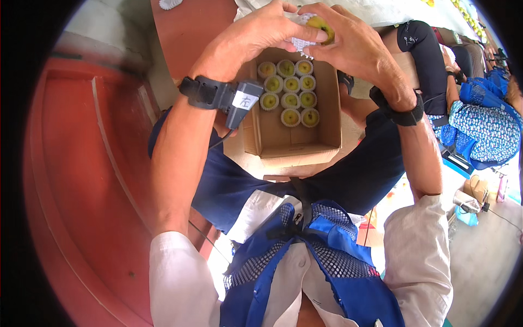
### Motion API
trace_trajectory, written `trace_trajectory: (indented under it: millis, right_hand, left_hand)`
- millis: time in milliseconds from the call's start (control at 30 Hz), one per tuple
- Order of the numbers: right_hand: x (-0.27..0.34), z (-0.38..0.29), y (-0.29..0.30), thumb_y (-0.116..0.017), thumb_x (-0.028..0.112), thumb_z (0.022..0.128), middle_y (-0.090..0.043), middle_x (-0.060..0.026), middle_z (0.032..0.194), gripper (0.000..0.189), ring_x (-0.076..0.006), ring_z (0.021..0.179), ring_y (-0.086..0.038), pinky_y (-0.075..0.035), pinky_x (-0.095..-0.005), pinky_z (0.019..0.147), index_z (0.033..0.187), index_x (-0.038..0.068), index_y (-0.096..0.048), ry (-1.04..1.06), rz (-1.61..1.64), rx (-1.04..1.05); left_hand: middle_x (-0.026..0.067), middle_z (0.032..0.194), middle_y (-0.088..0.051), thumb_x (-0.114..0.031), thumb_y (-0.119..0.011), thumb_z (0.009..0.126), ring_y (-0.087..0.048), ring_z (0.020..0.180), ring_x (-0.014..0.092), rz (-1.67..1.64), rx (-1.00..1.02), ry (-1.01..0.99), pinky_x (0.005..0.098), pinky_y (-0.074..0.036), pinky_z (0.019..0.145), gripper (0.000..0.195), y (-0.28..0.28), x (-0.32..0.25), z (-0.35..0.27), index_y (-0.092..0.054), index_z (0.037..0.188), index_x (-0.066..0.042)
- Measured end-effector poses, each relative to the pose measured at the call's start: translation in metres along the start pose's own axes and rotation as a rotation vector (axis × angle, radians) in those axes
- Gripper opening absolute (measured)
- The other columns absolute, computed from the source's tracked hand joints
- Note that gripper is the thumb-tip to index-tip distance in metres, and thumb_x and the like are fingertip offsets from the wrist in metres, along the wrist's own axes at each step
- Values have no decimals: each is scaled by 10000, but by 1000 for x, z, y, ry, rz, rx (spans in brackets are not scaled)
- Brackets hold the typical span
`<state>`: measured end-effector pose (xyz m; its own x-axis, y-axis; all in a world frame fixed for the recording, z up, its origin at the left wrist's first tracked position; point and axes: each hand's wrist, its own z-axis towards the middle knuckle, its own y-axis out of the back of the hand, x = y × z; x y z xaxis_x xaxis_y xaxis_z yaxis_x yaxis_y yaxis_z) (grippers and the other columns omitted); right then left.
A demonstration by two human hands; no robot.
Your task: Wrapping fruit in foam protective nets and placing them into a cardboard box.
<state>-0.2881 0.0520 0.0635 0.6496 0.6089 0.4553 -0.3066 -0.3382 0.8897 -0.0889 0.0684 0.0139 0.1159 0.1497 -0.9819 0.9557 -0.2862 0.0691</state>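
Note:
Both of my hands hold one yellow-green apple point(320, 27) above the far end of an open cardboard box point(300, 152). A white foam net point(303, 43) partly wraps that apple. My left hand point(271, 26) has its thumb across the apple's face and fingers at the net. Around the apple's other side curl the fingers of my right hand point(347, 43), its thumb by the net's lower edge. Inside the box, several apples point(291, 84) in white foam nets sit in rows on the bottom, towards the far side.
A red-brown surface point(196, 36) lies at the far left, with a white foam net point(169, 3) on it. A red door point(90, 171) stands at the left. Co-workers point(486, 131) sit close by on the right. White sheeting point(392, 12) covers the far right, with fruit beyond.

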Motion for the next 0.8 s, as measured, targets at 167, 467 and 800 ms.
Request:
trace_trajectory:
  millis: [167, 467, 800]
  right_hand:
    - [-31, -4, -55, -769, 320, 781, -663, -198, 1149, 602, -389, 1090, -645, -513, -458, 923, 1340, 180, -593, 2, 90, -121]
    - [-66, 32, -189, -748, 380, 726, -698, -199, 1147, 677, -369, 1078, -663, -517, -428, 916, 1330, 122, -584, -119, 169, 360]
    - [-84, 4, -375, -682, 318, 798, -694, -212, 1156, 533, -394, 1066, -667, -547, -509, 831, 1282, 112, -594, -30, -35, 540]
  left_hand:
    - [190, 1111, -669, -333, -852, 841, -662, 988, 200, 197, 162, 38, 308, -540, 784, 796, 9, -9, -13, -467, 1361, 133]
    - [135, 1035, -682, -254, -771, 919, -659, 906, 179, 63, -136, -7, 282, -521, 733, 602, 44, -6, -20, -495, 1342, 73]
    - [193, 1064, -711, -270, -708, 974, -699, 950, 215, 106, -250, -66, 286, -552, 816, 511, 39, -32, -52, -538, 1258, 119]
